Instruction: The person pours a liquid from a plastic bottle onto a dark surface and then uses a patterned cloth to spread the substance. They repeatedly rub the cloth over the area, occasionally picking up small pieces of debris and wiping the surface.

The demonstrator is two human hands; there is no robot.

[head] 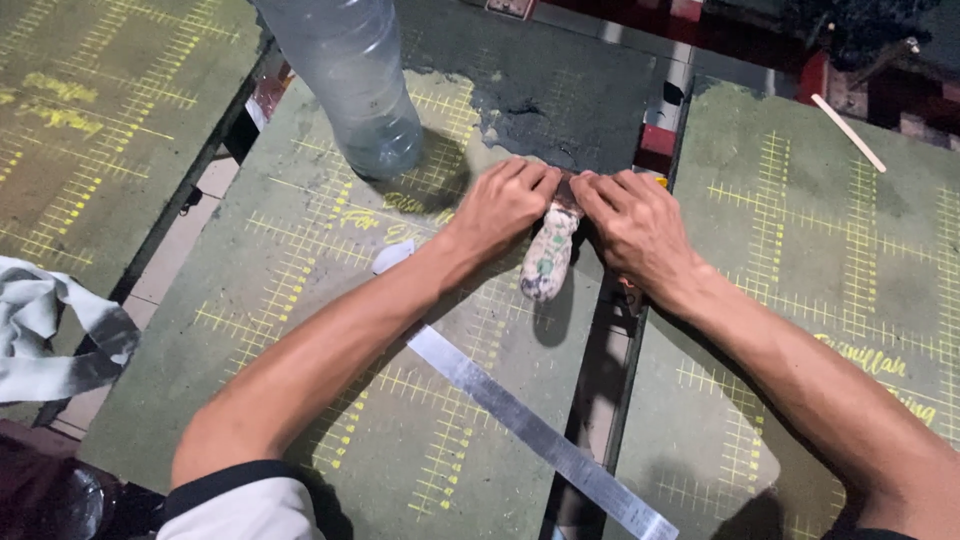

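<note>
Both my hands meet at the middle of a green cutting mat (330, 300) marked with yellow grid lines. My left hand (500, 205) and my right hand (635, 225) pinch the top end of a small rolled, pale patterned cloth bundle (547, 262), which hangs toward me between them. A dark piece shows between my fingertips at the bundle's top; what it is cannot be told. A long metal ruler (530, 430) lies diagonally on the mat below my left forearm.
A clear plastic bottle (360, 80) stands at the mat's far edge. A second green mat (840, 260) lies to the right, across a dark gap, and a third (90, 110) at far left. Grey-white cloth (45, 330) lies at left. A thin wooden stick (848, 132) rests far right.
</note>
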